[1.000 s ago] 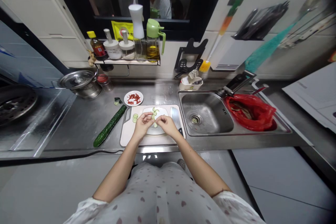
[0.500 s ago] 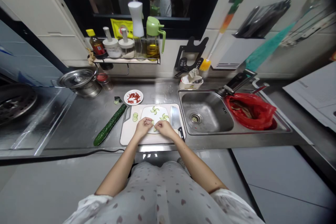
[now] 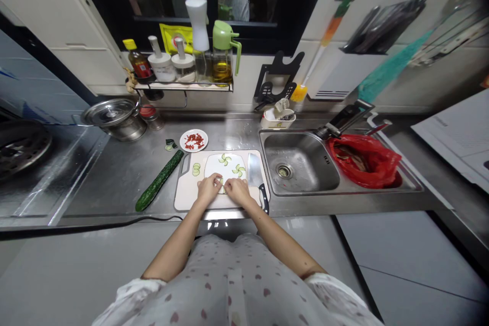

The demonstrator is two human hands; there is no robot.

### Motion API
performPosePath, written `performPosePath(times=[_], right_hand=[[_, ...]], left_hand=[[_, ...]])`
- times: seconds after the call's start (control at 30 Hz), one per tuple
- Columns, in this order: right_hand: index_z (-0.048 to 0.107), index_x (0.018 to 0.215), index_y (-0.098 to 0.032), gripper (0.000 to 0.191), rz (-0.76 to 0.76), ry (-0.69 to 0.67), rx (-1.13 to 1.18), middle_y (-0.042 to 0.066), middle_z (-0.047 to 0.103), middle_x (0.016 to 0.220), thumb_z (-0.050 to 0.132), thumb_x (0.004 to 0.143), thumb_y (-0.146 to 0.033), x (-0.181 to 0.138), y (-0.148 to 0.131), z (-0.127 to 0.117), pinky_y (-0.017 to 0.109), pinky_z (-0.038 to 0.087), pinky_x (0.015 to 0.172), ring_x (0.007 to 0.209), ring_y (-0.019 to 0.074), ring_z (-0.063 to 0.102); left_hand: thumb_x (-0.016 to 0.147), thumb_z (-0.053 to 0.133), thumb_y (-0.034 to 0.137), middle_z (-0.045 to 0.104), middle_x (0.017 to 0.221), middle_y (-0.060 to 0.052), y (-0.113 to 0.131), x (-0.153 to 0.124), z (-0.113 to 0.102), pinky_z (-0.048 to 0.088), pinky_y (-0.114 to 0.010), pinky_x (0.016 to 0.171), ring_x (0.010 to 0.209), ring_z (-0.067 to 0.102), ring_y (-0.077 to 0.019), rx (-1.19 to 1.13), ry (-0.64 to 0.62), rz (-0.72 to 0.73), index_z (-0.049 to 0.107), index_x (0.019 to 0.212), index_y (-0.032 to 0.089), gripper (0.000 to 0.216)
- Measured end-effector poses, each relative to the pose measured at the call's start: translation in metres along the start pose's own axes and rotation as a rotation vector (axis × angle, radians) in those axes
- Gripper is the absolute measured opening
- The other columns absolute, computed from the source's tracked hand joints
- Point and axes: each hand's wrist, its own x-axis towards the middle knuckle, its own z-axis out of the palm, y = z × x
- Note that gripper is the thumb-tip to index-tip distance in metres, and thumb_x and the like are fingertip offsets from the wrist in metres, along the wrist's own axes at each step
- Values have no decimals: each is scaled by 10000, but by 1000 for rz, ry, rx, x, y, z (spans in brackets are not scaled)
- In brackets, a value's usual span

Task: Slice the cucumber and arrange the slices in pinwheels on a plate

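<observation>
A white plate lies on the cutting board. Two pinwheels of thin cucumber slices are arranged toward its far and right sides. Over the plate's near left part, my left hand is closed in a pinch on a small cucumber slice. My right hand faces it, its fingers also pinched at the slices there; fingertips partly cover them. Left of the plate sits a short row of cucumber slices. A kitchen knife rests on the board's right side, blade pointing away.
A whole cucumber lies left of the board. Behind it are cucumber end pieces and a small plate of chopped red bits. The sink is on the right, with a red plastic bag beside it. A lidded pot stands back left.
Both hands have lowered slightly toward the plate, staying close together. The slice held up between my fingertips is now down at the plate. The view has shifted a little.
</observation>
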Motion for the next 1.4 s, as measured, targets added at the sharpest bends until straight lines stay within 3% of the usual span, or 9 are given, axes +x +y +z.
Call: performPosePath(times=[0.17, 0.47, 1.4], right_hand=[[660, 974, -184, 239, -54, 65, -96, 83, 673, 1009, 432, 951, -254, -5, 0, 8, 324, 260, 827, 967, 213, 541], [675, 1121, -217, 313, -141, 77, -139, 85, 630, 986, 406, 971, -277, -15, 2, 8, 330, 247, 821, 940, 210, 505], [710, 1065, -222, 303, -183, -2, -211, 96, 645, 967, 430, 973, -294, -10, 3, 0, 337, 283, 826, 962, 220, 522]], left_hand=[[807, 563, 200, 712, 915, -49, 0, -1, 3, 340, -386, 893, 1011, 585, -260, 85, 3, 40, 693, 1034, 250, 266], [822, 615, 288, 688, 890, -58, -2, 1, 4, 349, -367, 880, 982, 581, -249, 112, 30, 5, 703, 1013, 234, 217], [826, 599, 296, 692, 885, -55, -2, 1, 4, 332, -372, 868, 961, 582, -249, 153, 26, 16, 710, 1018, 254, 226]])
